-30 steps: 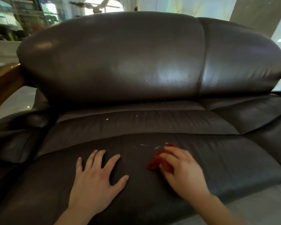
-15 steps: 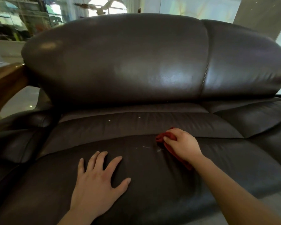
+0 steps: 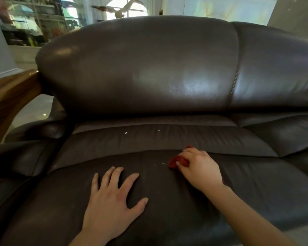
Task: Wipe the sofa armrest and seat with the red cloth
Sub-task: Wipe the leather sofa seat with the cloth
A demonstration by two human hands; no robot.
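The dark brown leather sofa seat (image 3: 167,201) fills the lower half of the view. My right hand (image 3: 201,168) presses the bunched red cloth (image 3: 177,161) onto the seat just in front of the cross seam, right of centre; most of the cloth is hidden under my fingers. My left hand (image 3: 110,201) lies flat on the seat with its fingers spread, to the left of the cloth and apart from it. The padded leather armrest (image 3: 34,153) is at the left, topped by a wooden rail (image 3: 9,98).
Small white specks (image 3: 126,133) lie on the rear seat panel, and thin white flecks (image 3: 164,163) sit just left of the cloth. The tall backrest (image 3: 140,68) rises behind the seat. A second seat cushion (image 3: 292,135) adjoins at the right.
My right hand slid the red cloth forward to the seam, then back slightly toward me and leftward. My left hand stayed flat in place.
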